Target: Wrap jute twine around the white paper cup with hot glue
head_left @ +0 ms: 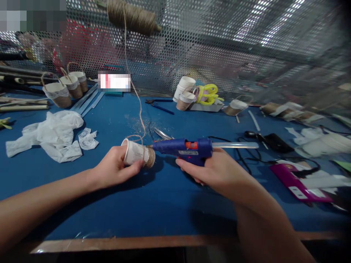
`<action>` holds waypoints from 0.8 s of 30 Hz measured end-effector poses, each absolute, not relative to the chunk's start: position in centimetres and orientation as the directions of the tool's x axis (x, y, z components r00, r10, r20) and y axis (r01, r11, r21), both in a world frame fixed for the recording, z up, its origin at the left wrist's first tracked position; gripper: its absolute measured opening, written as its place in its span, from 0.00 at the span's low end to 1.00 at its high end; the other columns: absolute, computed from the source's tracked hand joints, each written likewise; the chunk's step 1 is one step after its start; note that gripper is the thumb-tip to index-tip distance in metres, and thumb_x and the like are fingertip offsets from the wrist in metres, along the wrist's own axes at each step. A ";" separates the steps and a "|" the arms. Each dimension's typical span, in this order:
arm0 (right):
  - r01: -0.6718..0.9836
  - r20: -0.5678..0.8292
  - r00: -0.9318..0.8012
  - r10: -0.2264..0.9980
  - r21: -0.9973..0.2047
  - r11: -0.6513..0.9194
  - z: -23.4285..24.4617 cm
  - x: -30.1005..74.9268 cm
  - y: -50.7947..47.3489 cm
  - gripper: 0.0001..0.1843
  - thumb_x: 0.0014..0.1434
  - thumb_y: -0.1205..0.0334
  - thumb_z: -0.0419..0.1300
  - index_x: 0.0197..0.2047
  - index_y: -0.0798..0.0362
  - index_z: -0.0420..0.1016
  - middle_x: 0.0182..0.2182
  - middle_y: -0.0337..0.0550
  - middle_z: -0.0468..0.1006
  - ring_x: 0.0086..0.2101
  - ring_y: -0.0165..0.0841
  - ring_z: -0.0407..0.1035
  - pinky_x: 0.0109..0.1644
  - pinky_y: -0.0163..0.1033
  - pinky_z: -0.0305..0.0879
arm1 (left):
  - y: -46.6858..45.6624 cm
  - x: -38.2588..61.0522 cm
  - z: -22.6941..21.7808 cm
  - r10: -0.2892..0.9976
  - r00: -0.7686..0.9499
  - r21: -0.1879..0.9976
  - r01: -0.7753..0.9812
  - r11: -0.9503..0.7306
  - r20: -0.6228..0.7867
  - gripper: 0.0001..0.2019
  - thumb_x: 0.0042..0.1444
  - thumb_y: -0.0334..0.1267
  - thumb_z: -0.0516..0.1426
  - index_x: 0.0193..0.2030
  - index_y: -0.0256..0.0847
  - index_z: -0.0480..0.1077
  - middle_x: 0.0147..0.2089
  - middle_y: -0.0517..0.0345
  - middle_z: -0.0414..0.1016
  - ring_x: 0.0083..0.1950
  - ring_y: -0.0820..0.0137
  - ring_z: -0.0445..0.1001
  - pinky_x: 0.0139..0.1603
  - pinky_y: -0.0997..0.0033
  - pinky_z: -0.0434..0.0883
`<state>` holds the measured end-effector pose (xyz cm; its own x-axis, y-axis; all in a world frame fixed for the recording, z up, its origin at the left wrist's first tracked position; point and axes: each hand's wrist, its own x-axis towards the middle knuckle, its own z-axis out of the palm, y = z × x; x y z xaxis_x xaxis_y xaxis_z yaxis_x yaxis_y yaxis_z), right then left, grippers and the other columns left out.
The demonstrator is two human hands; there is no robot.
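My left hand [117,166] is closed around a white paper cup [134,153] lying on its side above the blue table. Jute twine [150,157] is wound round the cup's base end, which points right. From there a loose strand [140,109] runs up to a large twine spool [131,16]. My right hand [211,168] grips a blue hot glue gun [181,148] with a clear glue stick sticking out of its back. The nozzle is at the twine-wrapped end of the cup; whether it touches is too fine to tell. Scissors [161,133] lie behind the gun, partly hidden.
White lace [55,133] lies at left, below several twine-wrapped cups with handles [60,98]. Pliers [160,105], stacked white cups [185,86] and yellow scissors [210,94] are at the back. Black cords [245,157] and a magenta item [298,182] lie right. Perforated metal panel stands behind.
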<state>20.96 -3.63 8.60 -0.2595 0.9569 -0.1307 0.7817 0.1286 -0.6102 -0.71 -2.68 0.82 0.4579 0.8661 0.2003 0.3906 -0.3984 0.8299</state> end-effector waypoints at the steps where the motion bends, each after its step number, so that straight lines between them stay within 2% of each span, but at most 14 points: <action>1: 0.787 -0.127 -0.262 0.957 -0.602 0.136 8.6 21.0 -3.7 0.12 0.50 0.57 0.54 0.19 0.52 0.65 0.09 0.32 0.61 0.13 0.26 0.57 0.18 0.33 0.55 | -2.6 -0.7 0.8 0.867 0.456 0.834 0.386 -0.395 0.200 0.09 0.53 0.37 0.51 0.32 0.34 0.70 0.26 0.59 0.68 0.25 0.75 0.64 0.26 0.78 0.62; 5: 0.795 -0.142 -0.242 0.960 -0.595 0.112 8.6 21.2 -3.8 0.14 0.49 0.56 0.55 0.18 0.52 0.64 0.09 0.33 0.61 0.13 0.26 0.56 0.17 0.33 0.54 | -2.5 -0.8 0.7 0.866 0.458 0.844 0.368 -0.391 0.201 0.09 0.53 0.37 0.51 0.31 0.34 0.69 0.25 0.60 0.67 0.24 0.76 0.62 0.24 0.79 0.61; 9: 0.751 -0.159 -0.218 0.963 -0.658 0.061 8.6 21.0 -3.9 0.12 0.49 0.58 0.55 0.18 0.52 0.64 0.08 0.32 0.60 0.12 0.25 0.54 0.15 0.33 0.51 | -2.5 -0.7 0.7 0.880 0.440 0.861 0.365 -0.355 0.177 0.09 0.52 0.38 0.51 0.30 0.34 0.68 0.24 0.61 0.65 0.23 0.76 0.61 0.24 0.78 0.62; 12: 0.723 -0.156 -0.222 0.963 -0.688 0.055 8.7 20.9 -3.9 0.10 0.48 0.59 0.56 0.19 0.53 0.64 0.08 0.32 0.60 0.12 0.25 0.54 0.15 0.33 0.51 | -2.5 -0.7 0.7 0.895 0.421 0.880 0.357 -0.314 0.149 0.10 0.52 0.38 0.51 0.31 0.33 0.69 0.25 0.59 0.67 0.25 0.75 0.63 0.26 0.76 0.64; 21: 0.747 -0.141 -0.236 0.962 -0.659 0.086 8.5 21.1 -3.9 0.11 0.49 0.58 0.56 0.19 0.53 0.64 0.09 0.33 0.61 0.12 0.25 0.56 0.15 0.33 0.53 | -2.5 -0.7 0.7 0.877 0.446 0.884 0.320 -0.342 0.178 0.09 0.52 0.36 0.52 0.31 0.32 0.69 0.25 0.59 0.68 0.24 0.75 0.63 0.26 0.77 0.64; 24: 0.733 -0.177 -0.213 0.961 -0.679 0.038 8.6 21.2 -3.9 0.11 0.48 0.58 0.57 0.19 0.53 0.64 0.08 0.32 0.60 0.12 0.25 0.55 0.15 0.33 0.51 | -2.4 -0.7 0.8 0.901 0.416 0.918 0.297 -0.264 0.125 0.09 0.51 0.36 0.53 0.31 0.33 0.71 0.26 0.58 0.70 0.27 0.74 0.66 0.29 0.76 0.65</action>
